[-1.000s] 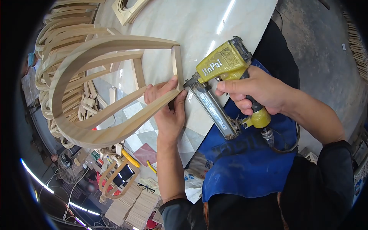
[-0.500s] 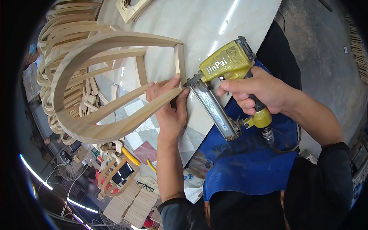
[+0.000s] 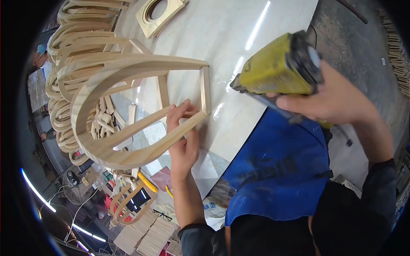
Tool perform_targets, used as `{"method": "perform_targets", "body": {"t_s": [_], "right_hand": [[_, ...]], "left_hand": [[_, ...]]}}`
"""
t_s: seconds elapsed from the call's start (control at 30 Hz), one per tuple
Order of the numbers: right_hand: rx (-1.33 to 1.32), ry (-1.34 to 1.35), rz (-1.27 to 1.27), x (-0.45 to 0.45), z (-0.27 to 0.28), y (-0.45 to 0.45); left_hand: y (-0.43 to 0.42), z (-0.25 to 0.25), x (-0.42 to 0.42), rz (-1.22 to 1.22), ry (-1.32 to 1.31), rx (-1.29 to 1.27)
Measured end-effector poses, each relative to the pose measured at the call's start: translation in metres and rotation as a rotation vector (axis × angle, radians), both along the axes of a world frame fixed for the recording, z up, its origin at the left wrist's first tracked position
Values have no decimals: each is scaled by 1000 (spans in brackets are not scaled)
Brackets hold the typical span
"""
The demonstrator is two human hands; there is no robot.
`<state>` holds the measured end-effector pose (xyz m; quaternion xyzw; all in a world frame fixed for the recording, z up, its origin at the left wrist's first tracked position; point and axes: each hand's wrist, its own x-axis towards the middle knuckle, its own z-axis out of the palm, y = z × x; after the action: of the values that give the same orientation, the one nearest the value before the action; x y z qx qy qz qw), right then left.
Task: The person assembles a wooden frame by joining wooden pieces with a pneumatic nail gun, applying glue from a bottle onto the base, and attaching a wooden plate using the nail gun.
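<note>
A curved, U-shaped wooden frame (image 3: 141, 158) stands on the pale tabletop, a short crosspiece (image 3: 205, 89) joining its open ends. My left hand (image 3: 184, 147) is closed loosely around the frame's near rail close to that end, its fingers reaching through the opening and slightly blurred. In my right hand (image 3: 326, 100) is a yellow air nail gun (image 3: 273, 68), gripped by its handle and raised to the right of the frame. Its nose is apart from the wood, and motion blurs it. My fingers on the handle are partly hidden behind the gun body.
Many similar curved frames (image 3: 64, 81) are stacked along the left. Loose wood offcuts (image 3: 102, 121) lie beside them, and flat pieces with a round hole (image 3: 156, 17) sit at the far edge. A blue apron (image 3: 273, 170) covers my lap. Another person (image 3: 40, 57) is at far left.
My right hand has lifted the nail gun away from the frame's corner and turned it. My left hand has slid from the corner along the rail. The frame appears slightly lower and right.
</note>
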<state>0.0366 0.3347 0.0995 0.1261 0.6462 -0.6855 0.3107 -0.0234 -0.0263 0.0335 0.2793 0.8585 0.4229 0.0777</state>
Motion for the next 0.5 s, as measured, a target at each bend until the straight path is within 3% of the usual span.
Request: {"method": "perform_targets", "body": {"t_s": [0.13,0.17,0.3,0.5], "right_hand": [[590,806,395,-11,34,26],[591,805,393,-14,33,25],[1235,1125,526,-21,7,3],[1282,1342,486,-35,-31,-9]], "left_hand": [[14,16,-11,273,-407,468],[18,17,-18,271,-408,468],[33,16,-51,216,-390,323],[69,14,-68,156,-384,281]]}}
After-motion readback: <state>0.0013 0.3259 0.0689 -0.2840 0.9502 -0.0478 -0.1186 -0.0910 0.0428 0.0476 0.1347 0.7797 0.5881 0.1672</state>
